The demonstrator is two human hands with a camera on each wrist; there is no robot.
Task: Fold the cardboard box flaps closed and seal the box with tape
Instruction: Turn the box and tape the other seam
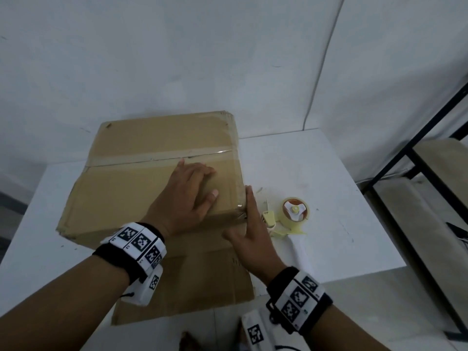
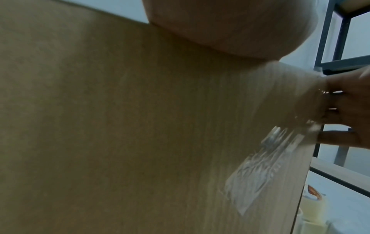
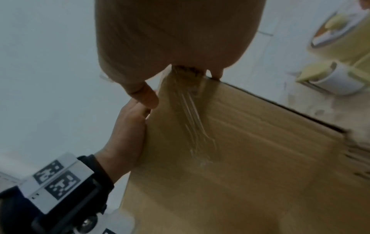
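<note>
The cardboard box sits on the white table, filling its left part and reaching back to the far edge by the wall. Its top flaps are folded down flat, and a strip of clear tape runs along the line where they meet. The left hand lies flat on top of the box near its right edge, fingers straight and holding nothing; it seems to press the flap down so the box stays put. The right hand is flat too, with straight fingers pushed against the right side of the box at the near corner. In the right wrist view, crinkly tape runs down that side, so this hand is probably rubbing the tape end to make it stick. The tape dispenser rests on the table just beside the box's right side, close by in case more tape is needed. A loose cardboard sheet lies under the box at the near edge.
</note>
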